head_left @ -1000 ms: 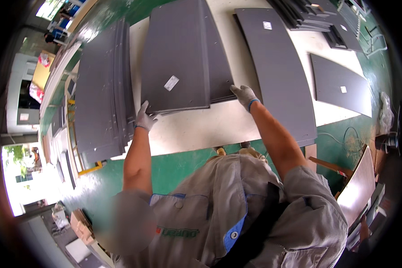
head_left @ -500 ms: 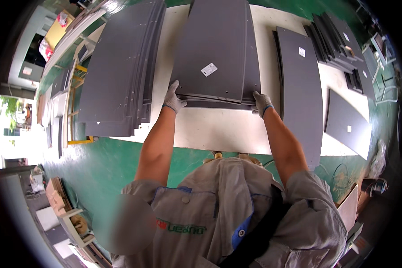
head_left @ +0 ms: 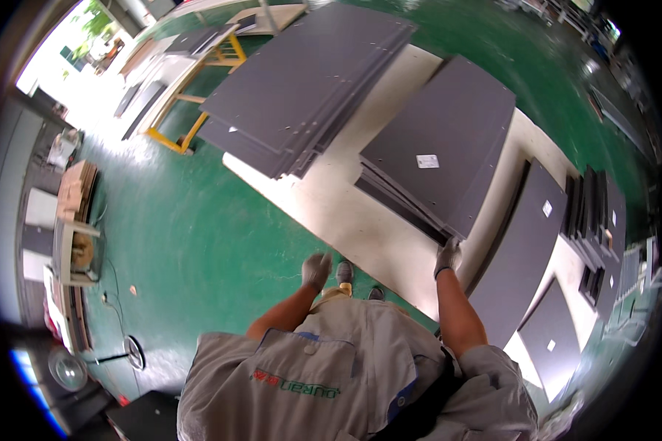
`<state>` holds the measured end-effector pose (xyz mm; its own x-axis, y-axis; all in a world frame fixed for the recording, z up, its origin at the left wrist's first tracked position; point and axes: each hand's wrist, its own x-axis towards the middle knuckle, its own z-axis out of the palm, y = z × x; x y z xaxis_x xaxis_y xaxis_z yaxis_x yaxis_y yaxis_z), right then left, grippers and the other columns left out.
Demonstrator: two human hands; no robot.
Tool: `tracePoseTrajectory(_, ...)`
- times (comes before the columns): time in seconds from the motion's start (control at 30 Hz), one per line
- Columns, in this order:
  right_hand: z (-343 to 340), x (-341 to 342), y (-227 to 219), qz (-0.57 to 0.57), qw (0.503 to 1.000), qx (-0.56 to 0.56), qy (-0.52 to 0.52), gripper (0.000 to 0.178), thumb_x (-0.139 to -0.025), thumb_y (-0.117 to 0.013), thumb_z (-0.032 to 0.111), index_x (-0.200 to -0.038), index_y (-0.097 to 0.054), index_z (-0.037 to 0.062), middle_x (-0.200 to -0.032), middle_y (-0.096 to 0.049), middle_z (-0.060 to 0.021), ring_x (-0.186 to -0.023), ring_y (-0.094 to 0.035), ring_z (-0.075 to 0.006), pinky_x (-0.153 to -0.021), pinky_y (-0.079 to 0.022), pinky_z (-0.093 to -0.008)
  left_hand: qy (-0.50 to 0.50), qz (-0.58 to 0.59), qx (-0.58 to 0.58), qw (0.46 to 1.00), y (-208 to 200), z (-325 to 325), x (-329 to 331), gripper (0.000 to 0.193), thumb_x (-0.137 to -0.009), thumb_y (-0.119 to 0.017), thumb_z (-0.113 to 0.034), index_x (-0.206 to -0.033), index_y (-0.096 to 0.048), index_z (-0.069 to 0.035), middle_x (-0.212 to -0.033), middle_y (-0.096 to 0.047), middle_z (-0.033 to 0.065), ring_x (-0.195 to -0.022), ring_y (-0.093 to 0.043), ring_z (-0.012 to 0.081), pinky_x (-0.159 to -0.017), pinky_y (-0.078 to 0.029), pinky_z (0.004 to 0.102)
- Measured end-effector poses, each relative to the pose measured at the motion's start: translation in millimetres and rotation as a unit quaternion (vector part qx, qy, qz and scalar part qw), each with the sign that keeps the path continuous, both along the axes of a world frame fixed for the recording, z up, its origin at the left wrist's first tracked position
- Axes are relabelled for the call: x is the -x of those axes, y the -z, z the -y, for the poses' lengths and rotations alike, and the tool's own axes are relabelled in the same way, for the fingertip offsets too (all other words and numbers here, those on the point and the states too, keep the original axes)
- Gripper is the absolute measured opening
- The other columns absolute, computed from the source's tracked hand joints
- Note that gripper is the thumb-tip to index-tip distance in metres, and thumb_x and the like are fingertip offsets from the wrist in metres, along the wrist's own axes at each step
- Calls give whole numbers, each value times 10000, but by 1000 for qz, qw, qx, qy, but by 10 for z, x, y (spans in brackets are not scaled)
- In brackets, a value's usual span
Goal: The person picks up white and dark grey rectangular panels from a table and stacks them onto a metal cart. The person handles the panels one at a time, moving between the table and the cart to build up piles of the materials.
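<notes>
A stack of dark grey panels [head_left: 449,132], the top one bearing a white label [head_left: 427,161], lies on a pale work surface [head_left: 375,231]. Its layers sit slightly askew along the near edge. At the stack's near right corner, my right hand [head_left: 449,255], in a light knit glove, is closed on the panel edge, its fingertips partly hidden. My left hand [head_left: 317,270], gloved alike, hangs in front of my body over the floor, away from the panels. It is blurred, and its fingers cannot be made out clearly.
A larger stack of grey panels [head_left: 309,73] lies to the left. On the right are a long labelled panel [head_left: 522,250], several narrow panels [head_left: 581,213] and a curved-edged panel [head_left: 552,338]. A yellow-framed table [head_left: 173,92] stands far left on the green floor [head_left: 198,228].
My left hand has let go of the middle stack and dropped back toward my body. My right hand stays at the stack's corner. The view has swung toward the left.
</notes>
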<state>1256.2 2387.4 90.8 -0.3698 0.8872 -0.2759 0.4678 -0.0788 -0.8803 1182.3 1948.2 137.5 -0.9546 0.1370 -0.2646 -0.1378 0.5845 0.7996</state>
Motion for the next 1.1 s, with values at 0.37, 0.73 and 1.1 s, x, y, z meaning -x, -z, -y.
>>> tracePoseTrajectory(0.37, 3049, 389, -1003, 251, 784, -248, -511, 788, -889, -695, 468, -1422, -490, -74, -1463, -511, -277, -1360, -494, -405, -1148, -399, -434, -102, 342, 291, 888, 2083, 3377, -2801, 446, -1010, -469, -432, -1156, -714, -90, -1196, -728, 147, -1102, -703, 311, -874, -550, 436)
tracePoseTrajectory(0.73, 4965, 566, -926, 434, 657, -200, -583, 723, -893, -656, 531, -1287, -626, -73, -1299, -629, -315, -1233, -613, -411, -1040, -480, -450, -4, 214, 312, 926, 1911, 5737, -3224, 150, -906, -672, -264, -949, -720, -129, -981, -758, 129, -982, -736, 329, -812, -581, 425)
tracePoseTrajectory(1.1, 6770, 1285, 253, 489, 603, -128, -617, 581, -883, -632, 561, -1158, -741, 61, -1212, -688, -249, -1144, -648, -423, -975, -506, -471, -555, 350, -226, 720, 1418, 7614, -822, 191, -921, -575, -174, -891, -647, 0, -714, -603, 89, -570, -578, 198, -534, -457, 377)
